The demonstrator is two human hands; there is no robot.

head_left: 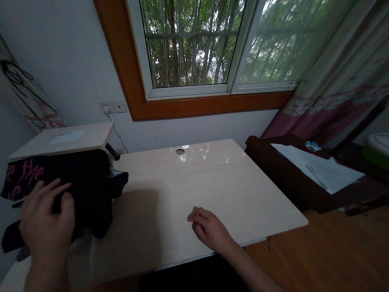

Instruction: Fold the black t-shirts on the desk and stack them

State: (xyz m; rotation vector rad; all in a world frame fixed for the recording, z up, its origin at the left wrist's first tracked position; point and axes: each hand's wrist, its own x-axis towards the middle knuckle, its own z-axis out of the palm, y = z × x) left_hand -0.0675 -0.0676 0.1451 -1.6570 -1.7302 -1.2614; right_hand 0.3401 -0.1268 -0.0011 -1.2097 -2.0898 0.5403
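Over at the far left, right by the left hand (46,218), lies the centre of the action: a heap of black clothes (91,191), pink lettering (32,171) showing just beyond the fingertips. The left hand is spread over it, thumb well away from the fingers, not clamped on anything that shows; whether the palm presses the cloth or sits just above it, I cannot tell. Just past that hand, the heap reaches the front edge of a small raised shelf (101,136), and a loose black end pokes out to the hand's right, over the pale desk (184,187). Now to the right hand (211,228), well apart from the clothes, low over the near edge of the desk: its fingers are bent loosely together, nothing visible in them, though I cannot tell whether they pinch something small. Beyond it, the round hole (180,151) sits near the desk's back edge, and off to its right a sheet of paper (314,167) lies on dark furniture (289,192). So the step in hand looks like handling the heap with the left hand alone, at the stage of reaching or touching rather than gripping. To shift any of that cloth, the next move calls for the left fingers to close on one layer, as the folds overlap and could drag along together; a second grip would need the right hand brought across to its left.
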